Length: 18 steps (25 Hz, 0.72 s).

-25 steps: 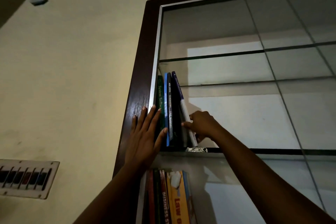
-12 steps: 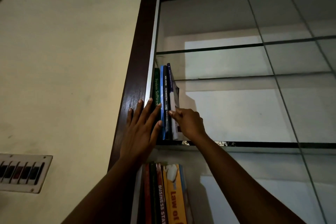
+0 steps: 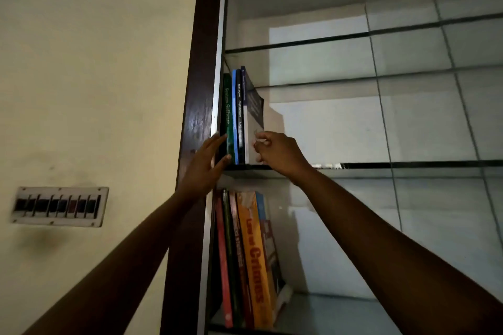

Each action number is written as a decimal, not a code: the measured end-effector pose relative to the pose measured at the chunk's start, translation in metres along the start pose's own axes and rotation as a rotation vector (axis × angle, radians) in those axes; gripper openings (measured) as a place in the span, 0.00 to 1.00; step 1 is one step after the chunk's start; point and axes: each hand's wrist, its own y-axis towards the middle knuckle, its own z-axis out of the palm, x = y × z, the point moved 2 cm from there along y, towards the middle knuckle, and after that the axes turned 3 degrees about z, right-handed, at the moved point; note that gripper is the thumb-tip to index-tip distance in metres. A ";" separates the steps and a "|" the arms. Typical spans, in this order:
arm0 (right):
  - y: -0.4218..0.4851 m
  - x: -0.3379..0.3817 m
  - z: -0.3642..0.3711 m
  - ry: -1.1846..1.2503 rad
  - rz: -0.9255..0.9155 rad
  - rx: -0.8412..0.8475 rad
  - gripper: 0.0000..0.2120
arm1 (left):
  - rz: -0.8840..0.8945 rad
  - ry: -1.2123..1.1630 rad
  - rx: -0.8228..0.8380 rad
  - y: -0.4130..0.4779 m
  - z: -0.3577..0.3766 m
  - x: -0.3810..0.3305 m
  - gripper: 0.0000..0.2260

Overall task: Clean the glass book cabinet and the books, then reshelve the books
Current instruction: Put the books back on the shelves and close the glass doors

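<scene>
While right hand (image 3: 280, 153) pinches grey book (image 3: 255, 117), green spine (image 3: 227, 117) reads "System Software".

A home room: wall switchboard (image 3: 58, 206), built-in glass book cabinet (image 3: 201, 90).

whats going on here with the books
A person is reshelving in the cabinet. The left hand rests open against the green book at the row's left end; the right hand, fingers curled, touches the rightmost book. More books stand on the shelf below.
</scene>
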 end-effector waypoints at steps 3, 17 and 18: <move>-0.064 0.004 0.001 0.016 -0.026 0.130 0.16 | -0.158 -0.169 0.021 -0.079 -0.012 -0.024 0.18; -0.331 -0.020 0.266 0.369 0.336 0.882 0.12 | -1.070 0.016 0.105 -0.468 -0.166 0.003 0.11; -0.344 -0.010 0.291 0.408 0.388 0.922 0.11 | -1.126 0.030 0.076 -0.485 -0.184 0.006 0.12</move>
